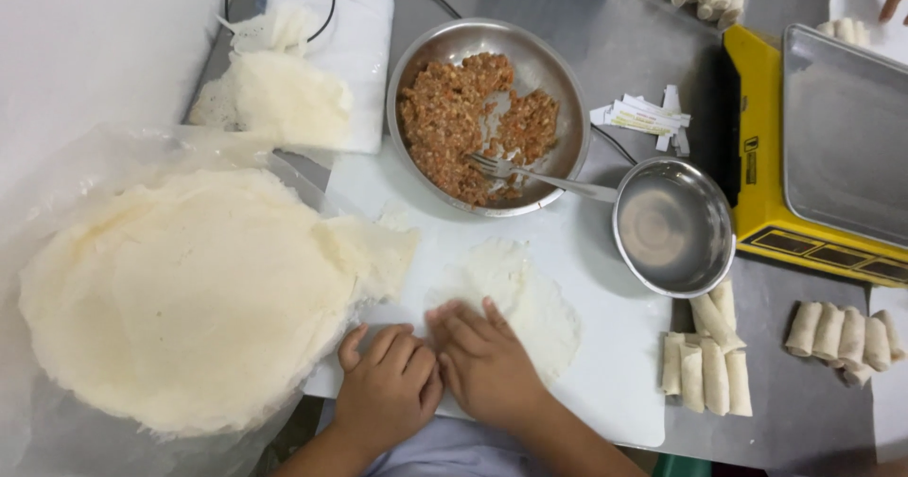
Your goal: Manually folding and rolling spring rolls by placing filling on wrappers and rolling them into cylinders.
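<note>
While both hands press flat and side by side at the lower centre of the frame, fingers together and clamped on nothing, they bear on the near edge of a single thin wrapper (515, 302) spread on the white board (605, 382). Left hand (388, 392) rests at the wrapper's lower left edge; right hand (482, 359) lies on the sheet itself, fingertips pointing up the frame. No filling shows on the wrapper; whether any is hidden beneath the hands cannot be told.

Stack of wrappers (189, 297) sits at left on clear plastic, just beside the left hand. Bowl of filling (478, 122), upper centre, holds an orange-brown mince with a fork (530, 174) resting in it. Small empty bowl (673, 226) stands to the right, touching the fork handle. Finished rolls (707, 364) lie at lower right of the board, more at the far right and top. Yellow scale (804, 156) with a steel tray occupies the right edge of the counter.

Risks, as judged: the sheet looks very thin, so uneven pressure or a dragged fingertip could tear it; a loose first fold could leave a slack roll.
</note>
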